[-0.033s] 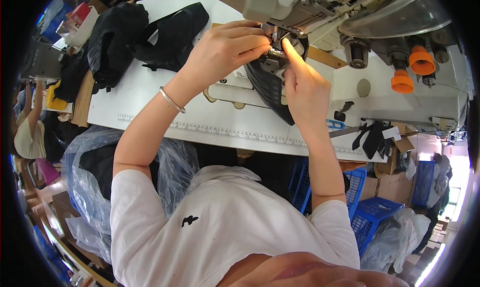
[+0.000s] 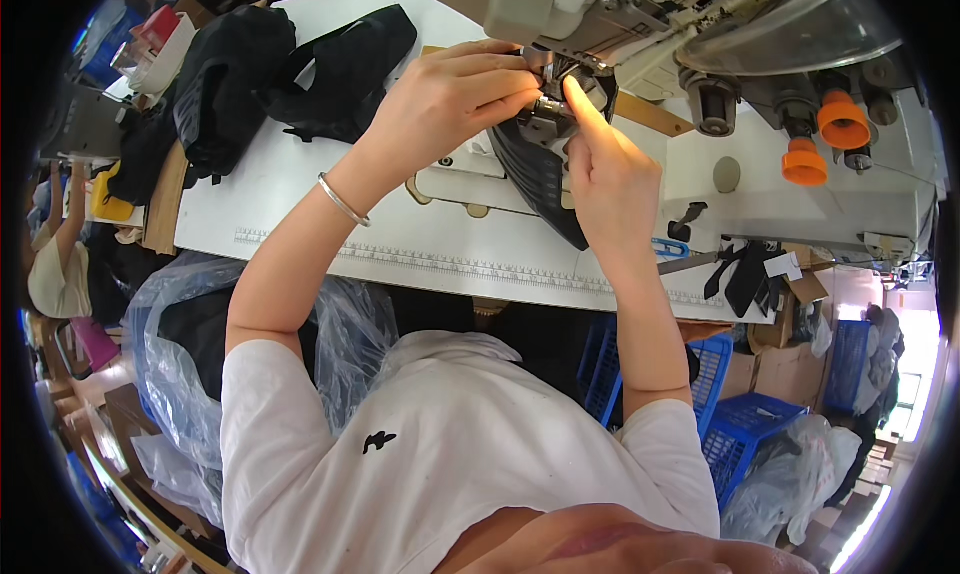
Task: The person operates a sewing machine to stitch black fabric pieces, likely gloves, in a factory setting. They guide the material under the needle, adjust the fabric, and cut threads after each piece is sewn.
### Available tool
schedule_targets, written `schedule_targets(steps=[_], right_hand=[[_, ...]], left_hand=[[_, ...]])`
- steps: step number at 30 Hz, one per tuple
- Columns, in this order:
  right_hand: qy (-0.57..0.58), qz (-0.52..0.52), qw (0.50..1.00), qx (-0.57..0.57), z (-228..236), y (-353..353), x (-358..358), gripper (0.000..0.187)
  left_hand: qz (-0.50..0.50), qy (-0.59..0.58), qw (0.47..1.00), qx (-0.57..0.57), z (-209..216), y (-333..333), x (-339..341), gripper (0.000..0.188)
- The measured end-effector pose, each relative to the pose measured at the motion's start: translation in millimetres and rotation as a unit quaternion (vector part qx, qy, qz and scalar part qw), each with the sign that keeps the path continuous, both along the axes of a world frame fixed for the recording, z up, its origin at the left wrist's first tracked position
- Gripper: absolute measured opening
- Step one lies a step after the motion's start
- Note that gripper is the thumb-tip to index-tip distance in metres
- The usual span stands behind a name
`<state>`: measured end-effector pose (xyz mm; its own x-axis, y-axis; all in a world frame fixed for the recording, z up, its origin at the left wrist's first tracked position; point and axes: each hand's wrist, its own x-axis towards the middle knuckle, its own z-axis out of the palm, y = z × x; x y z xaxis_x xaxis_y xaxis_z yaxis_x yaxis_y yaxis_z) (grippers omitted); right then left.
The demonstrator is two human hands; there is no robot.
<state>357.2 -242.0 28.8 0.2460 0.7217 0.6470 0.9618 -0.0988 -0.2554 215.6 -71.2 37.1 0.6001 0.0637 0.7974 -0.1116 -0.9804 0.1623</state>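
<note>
At the lit needle area of a sewing machine point(image 2: 545, 69), both my hands work close together. A black piece with a ribbed, molded-looking surface point(image 2: 542, 179) lies under the presser foot and hangs toward me. My left hand point(image 2: 465, 89), with a silver bangle on its wrist, comes in from the left. Its fingers are pressed together, their tips beside the presser foot; what they pinch is hidden. On the other side, my right hand point(image 2: 615, 179) has its index finger stretched to the needle area. Its other fingers curl at the black piece's right edge.
Black sewn pieces point(image 2: 235, 79) are heaped at the table's far left. A ruler strip point(image 2: 450, 264) runs along the white table's front edge. Orange cups point(image 2: 843, 122) hang under the machine at right. Blue crates point(image 2: 745, 439) and plastic bags point(image 2: 180, 314) stand below the table.
</note>
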Motion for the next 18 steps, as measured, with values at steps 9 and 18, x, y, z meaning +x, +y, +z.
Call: schedule_targets(steps=[9,18], right_hand=[[0.074,0.005,0.997,-0.002,1,-1,0,0.046],[0.15,0.114,0.979,0.078,5,1,-36,0.032]], left_hand=[[0.026,-0.017,1.0,0.002,-4,-3,3,0.016],[-0.065,0.109,0.959,-0.255,6,55,-11,0.032]])
